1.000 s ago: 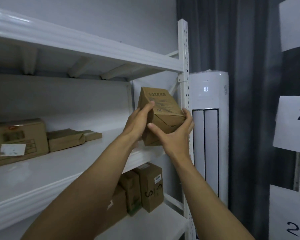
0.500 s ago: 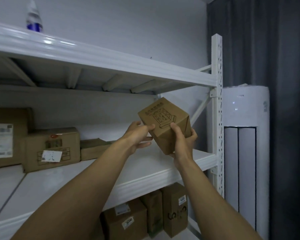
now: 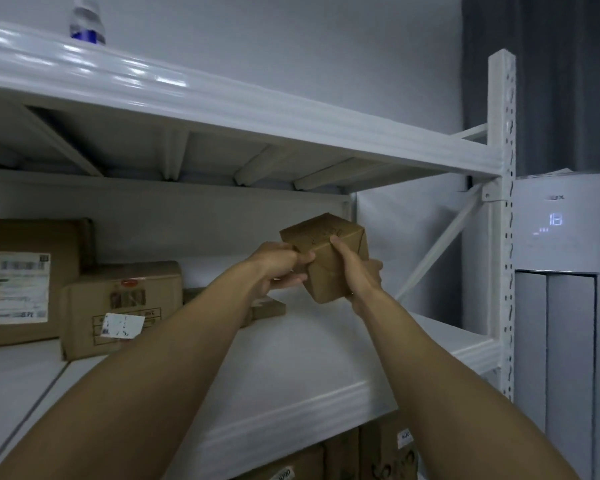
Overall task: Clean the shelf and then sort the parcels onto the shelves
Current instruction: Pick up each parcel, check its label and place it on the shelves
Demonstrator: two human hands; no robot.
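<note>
Plain brown cardboard on the parcel [image 3: 323, 282], faint dark print on its top face. The shelf [image 3: 291, 358] gleams glossy white. Far left, brown boxes [image 3: 66, 271] show white labels. At right, a dark grey curtain [image 3: 551, 81] and a white air conditioner [image 3: 565, 306]; up top, a blue-banded bottle [image 3: 85, 19].

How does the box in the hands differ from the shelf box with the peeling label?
The held box is smaller, tilted in the air between the left hand and right hand; the labelled box is bigger, flat on the shelf. The held box shows no sticker; the labelled box has one. Both are brown cardboard.
</note>
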